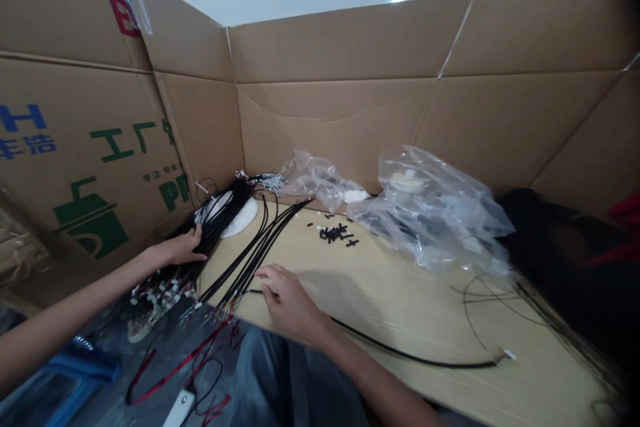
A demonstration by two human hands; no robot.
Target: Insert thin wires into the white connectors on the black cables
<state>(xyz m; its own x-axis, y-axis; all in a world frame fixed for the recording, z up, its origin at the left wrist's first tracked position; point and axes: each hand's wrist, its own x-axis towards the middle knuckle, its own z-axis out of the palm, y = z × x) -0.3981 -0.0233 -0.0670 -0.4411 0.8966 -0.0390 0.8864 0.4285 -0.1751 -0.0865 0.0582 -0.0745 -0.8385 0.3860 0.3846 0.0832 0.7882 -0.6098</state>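
Handling black wire harness cables (220,223) at the left end of a light wood desk (400,293). Left hand (180,247) lies spread on the bundle, no pinch. Right hand (287,300) curls over a single black cable (415,358) on the desk; can't tell if it's pinching. Small black connector pieces (333,233) lie on the desk beyond the right hand, clear plastic bags (425,213) along its far edge, cardboard panels (335,80) standing behind it.
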